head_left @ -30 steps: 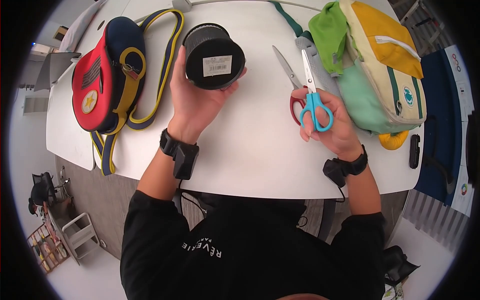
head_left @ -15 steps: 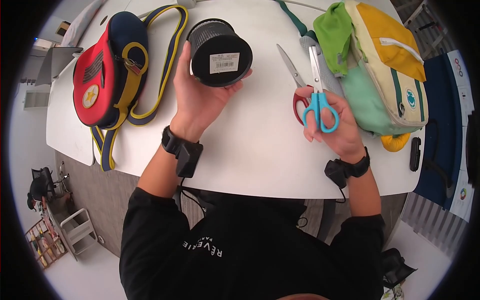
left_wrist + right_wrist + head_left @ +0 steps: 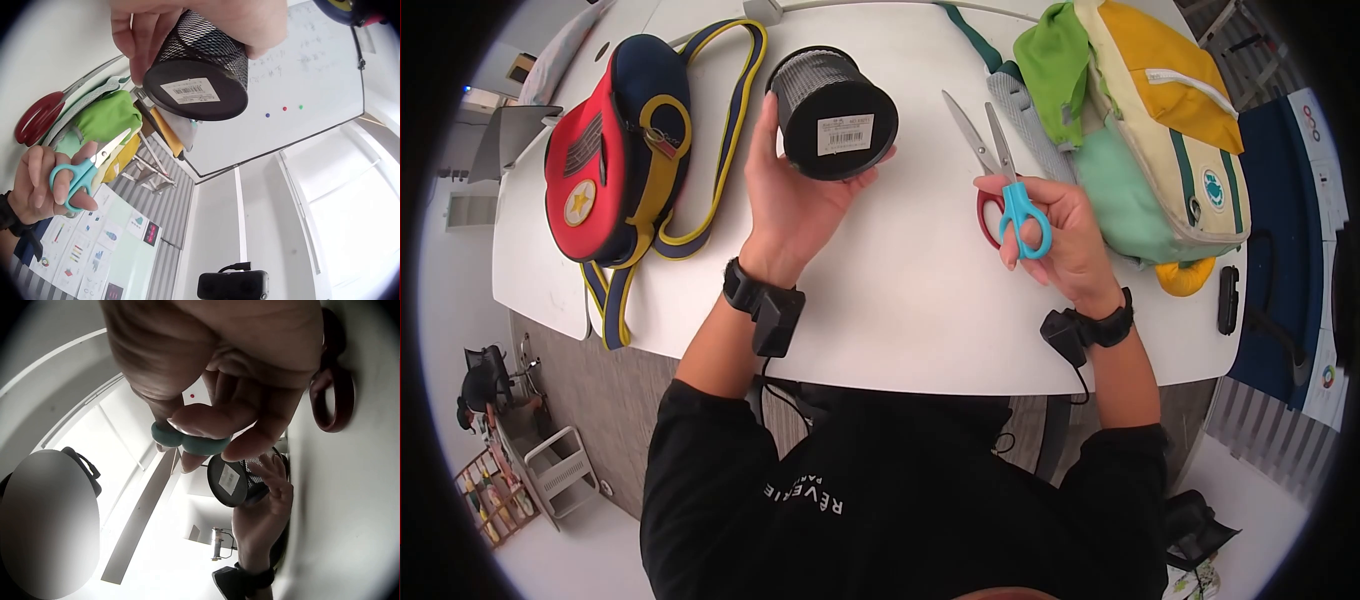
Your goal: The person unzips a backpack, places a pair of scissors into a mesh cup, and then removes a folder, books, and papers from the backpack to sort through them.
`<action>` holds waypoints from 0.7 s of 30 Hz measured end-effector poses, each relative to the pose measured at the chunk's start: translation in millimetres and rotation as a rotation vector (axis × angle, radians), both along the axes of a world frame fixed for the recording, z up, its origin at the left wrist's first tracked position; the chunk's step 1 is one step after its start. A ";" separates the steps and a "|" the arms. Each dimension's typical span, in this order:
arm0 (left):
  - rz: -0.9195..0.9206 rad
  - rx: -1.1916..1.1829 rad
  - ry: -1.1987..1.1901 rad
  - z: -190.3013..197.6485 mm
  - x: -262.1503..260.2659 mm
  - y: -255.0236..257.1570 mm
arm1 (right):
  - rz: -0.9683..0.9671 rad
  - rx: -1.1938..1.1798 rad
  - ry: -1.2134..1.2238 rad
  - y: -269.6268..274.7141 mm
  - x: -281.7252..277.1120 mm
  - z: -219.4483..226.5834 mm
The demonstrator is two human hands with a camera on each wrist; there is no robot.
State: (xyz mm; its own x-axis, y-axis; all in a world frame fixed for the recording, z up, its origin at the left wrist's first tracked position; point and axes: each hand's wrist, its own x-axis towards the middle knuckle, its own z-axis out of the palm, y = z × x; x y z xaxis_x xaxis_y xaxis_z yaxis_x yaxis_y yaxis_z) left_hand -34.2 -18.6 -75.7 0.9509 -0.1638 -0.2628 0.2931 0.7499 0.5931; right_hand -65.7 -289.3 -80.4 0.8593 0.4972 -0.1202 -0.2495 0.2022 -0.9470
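Note:
A black mesh pen holder (image 3: 805, 75) is gripped in my left hand (image 3: 792, 215), its solid base and white barcode label (image 3: 844, 135) turned toward me. The left wrist view shows the thumb and fingers around its mesh wall (image 3: 209, 40). In my right hand (image 3: 1072, 235) I hold light-blue-handled scissors (image 3: 1020, 215) by the finger loops, blades pointing away from me and slightly apart from the table's other pair. Those red-handled scissors (image 3: 986, 212) lie on the table just left of my right hand, partly covered by the blue pair and fingers.
At the left lies a red and navy bag (image 3: 580, 170) with a looped strap (image 3: 750, 90). A cream, green and yellow backpack (image 3: 1145, 150) lies at the right, a small black object (image 3: 1228, 300) near its yellow handle. All rest on the white table (image 3: 910, 330).
The blue scissors have turned a little, blades now leaning further left and one loop looking narrower. The pen holder has tilted slightly, showing more mesh. Both hands keep their holds.

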 end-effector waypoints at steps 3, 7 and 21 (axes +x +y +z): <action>-0.066 -0.019 -0.037 -9.5 2.3 10.2 | 0.009 0.040 -0.053 -0.7 -0.1 -4.9; -0.146 -0.086 -0.075 -15.2 2.5 14.2 | 0.064 0.094 0.000 -2.3 -1.7 -4.3; -0.066 -0.023 -0.013 -8.7 2.8 7.3 | 0.042 0.039 -0.145 3.2 -6.2 4.2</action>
State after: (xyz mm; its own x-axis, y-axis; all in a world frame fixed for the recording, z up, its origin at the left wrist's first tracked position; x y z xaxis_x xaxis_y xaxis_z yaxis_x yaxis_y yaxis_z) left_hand -31.4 -11.3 -84.5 0.9411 -0.2319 -0.2460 0.3346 0.7425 0.5802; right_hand -71.9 -286.2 -76.2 0.8447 0.5347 0.0237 -0.1194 0.2314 -0.9655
